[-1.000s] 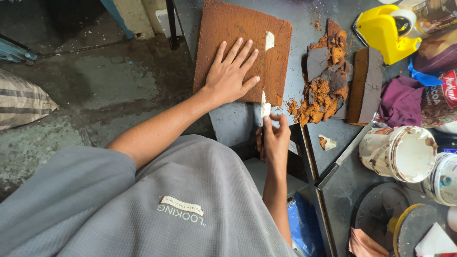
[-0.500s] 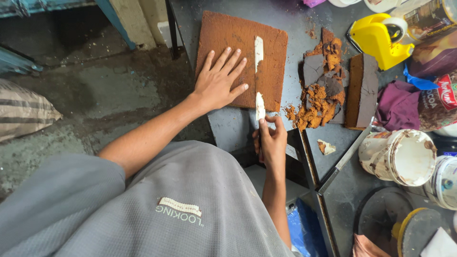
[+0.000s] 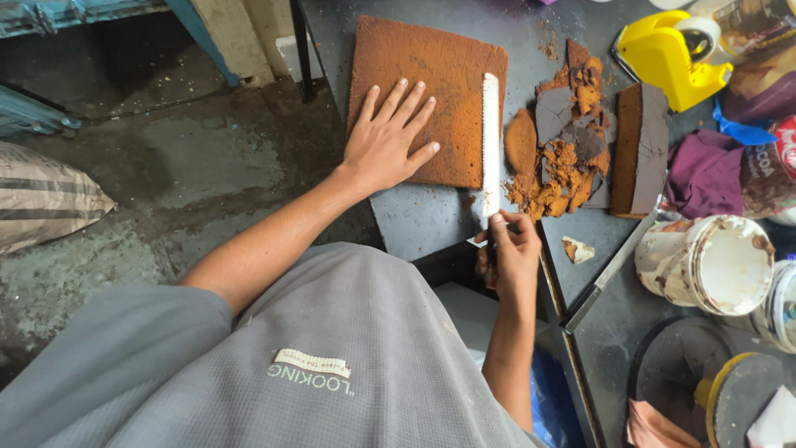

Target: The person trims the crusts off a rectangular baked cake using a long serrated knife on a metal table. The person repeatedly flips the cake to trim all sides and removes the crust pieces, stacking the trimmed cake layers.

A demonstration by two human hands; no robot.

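A flat brown rectangular cake slab [image 3: 431, 75] lies on the dark grey table [image 3: 423, 220]. My left hand [image 3: 385, 141] presses flat on its near part, fingers spread. My right hand [image 3: 510, 253] grips the handle of a long white knife [image 3: 490, 141], whose blade lies along the slab's right edge, pointing away from me. Just right of the blade sits a pile of brown crumbs and trimmed crust pieces [image 3: 564, 153].
A cut cake strip [image 3: 640, 149] stands on edge right of the crumbs. A yellow tape dispenser [image 3: 667, 54], purple cloth [image 3: 705, 174] and white tubs [image 3: 713, 261] crowd the right side. A metal bar [image 3: 609, 270] lies diagonally. A striped sack [image 3: 46, 203] rests on the concrete floor at left.
The knife blade has slid forward along the slab's right edge, showing much more of its length. My left hand stays pressed on the cake.
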